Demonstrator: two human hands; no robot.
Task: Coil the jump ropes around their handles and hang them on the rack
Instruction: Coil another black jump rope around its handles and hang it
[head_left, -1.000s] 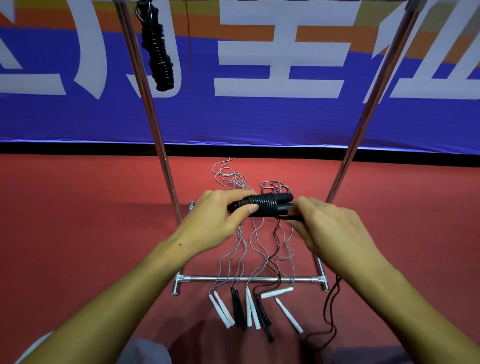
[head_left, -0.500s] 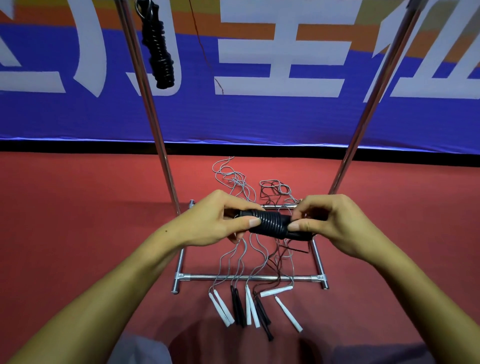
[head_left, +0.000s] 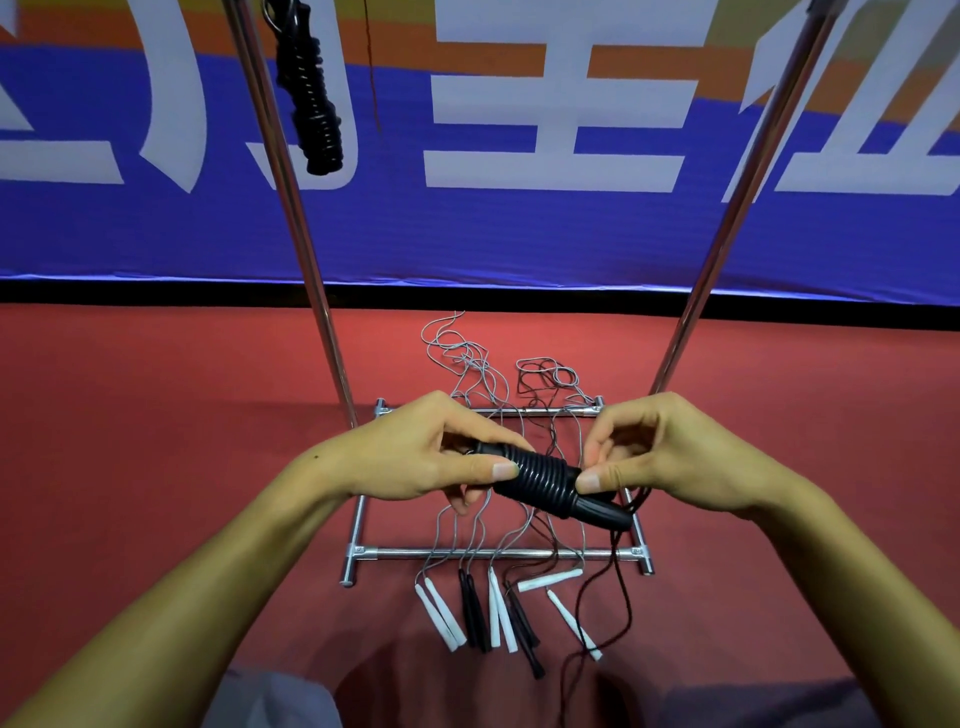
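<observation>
Head view, from left to right: far up on the left, a finished black coil (head_left: 311, 98) hangs beside the rack's left upright (head_left: 291, 208), which I take as the pattern for the bundle I am working on. My left hand (head_left: 415, 457) has its grip clamped on the left end of the black handles (head_left: 550, 483), thumb on the near side and fingers curled round the far side, so the pair stays together and level while cord goes on. The black rope is wound in tight turns round the middle of those handles, held above the rack's base frame (head_left: 493, 553). My right hand (head_left: 670, 457) pinches at the right edge of the wraps, thumb pressed to the last turn, I judge to keep it from slackening; the bare handle tip pokes out near and right of that thumb. From there a loose tail of black cord (head_left: 626, 613) drops toward the red floor (head_left: 156, 467), so the coiling looks nearly done but not finished, and hanging is yet to come. Below my hands, between the frame's bars, grey and dark ropes lie in loops, their white handles (head_left: 441, 618) and dark ones fanned out on the near side, waiting. Farther right stands the rack's other upright (head_left: 727, 234).
</observation>
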